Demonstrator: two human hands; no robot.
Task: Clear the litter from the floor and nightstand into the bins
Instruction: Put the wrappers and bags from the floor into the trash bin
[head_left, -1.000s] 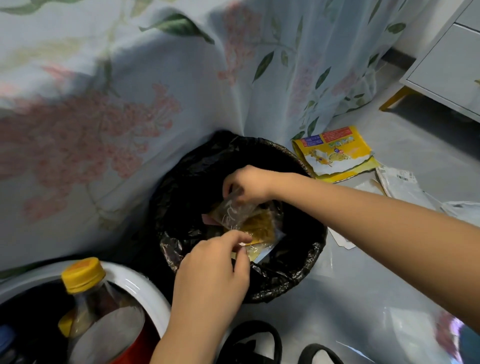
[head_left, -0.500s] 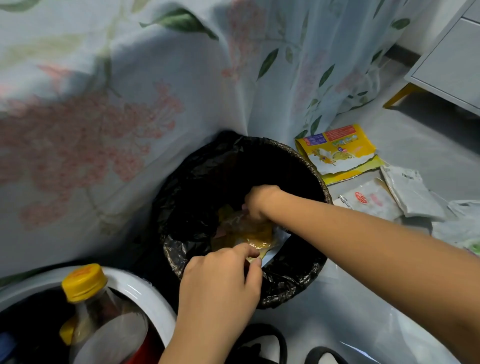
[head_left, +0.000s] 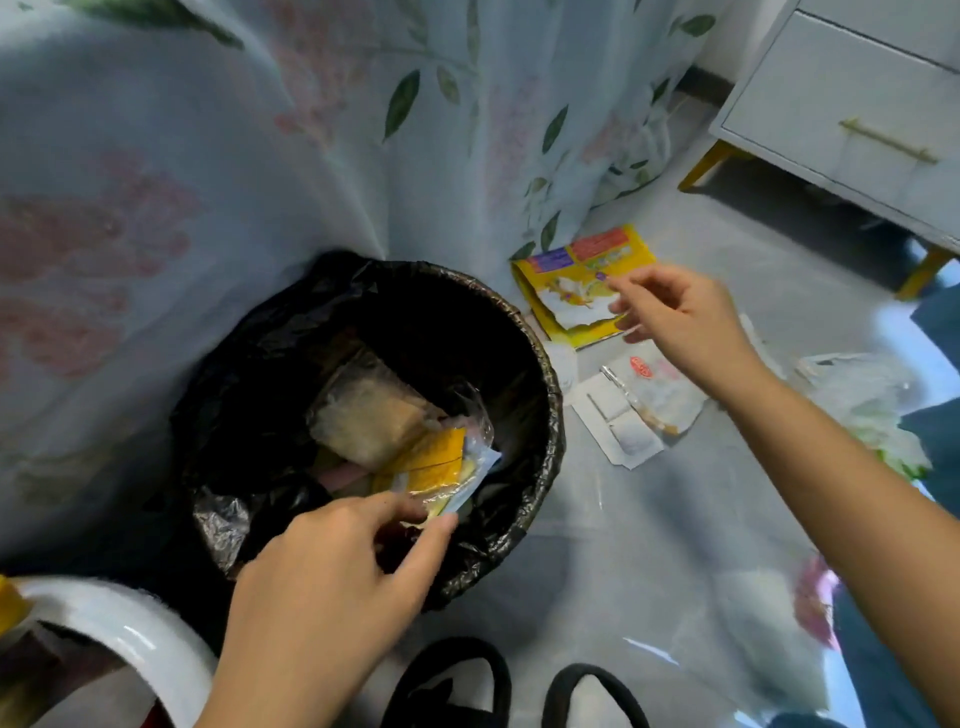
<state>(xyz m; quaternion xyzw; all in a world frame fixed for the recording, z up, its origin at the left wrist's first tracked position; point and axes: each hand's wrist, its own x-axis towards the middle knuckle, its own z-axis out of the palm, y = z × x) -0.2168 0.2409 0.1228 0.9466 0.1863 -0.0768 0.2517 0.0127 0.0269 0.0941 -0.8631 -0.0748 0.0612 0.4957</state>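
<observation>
The task is part done. The black-lined bin (head_left: 540, 364) in the middle of the floor already holds several wrappers: a clear packet (head_left: 371, 410) and a yellow sachet (head_left: 434, 460) lie on top. The left hand (head_left: 322, 597) is at the bin's near rim, thumb and forefinger pinched on the near edge of the yellow sachet. Still to clear, on the floor right of the bin: a yellow packet (head_left: 566, 291), some white wrappers (head_left: 631, 410) nearer, and a crumpled clear bag (head_left: 857, 395) further right. A white bin (head_left: 130, 639) sits at near left. The nightstand (head_left: 852, 104) stands at far right; its top is out of view, so I cannot tell what remains there.

Against the earlier frames, the right hand (head_left: 680, 317) has left the bin, where it was pressing wrappers down, and now hovers over the yellow packet, fingers loosely open and empty. The left hand stays at the rim. The bottle in the white bin has slipped from view.
</observation>
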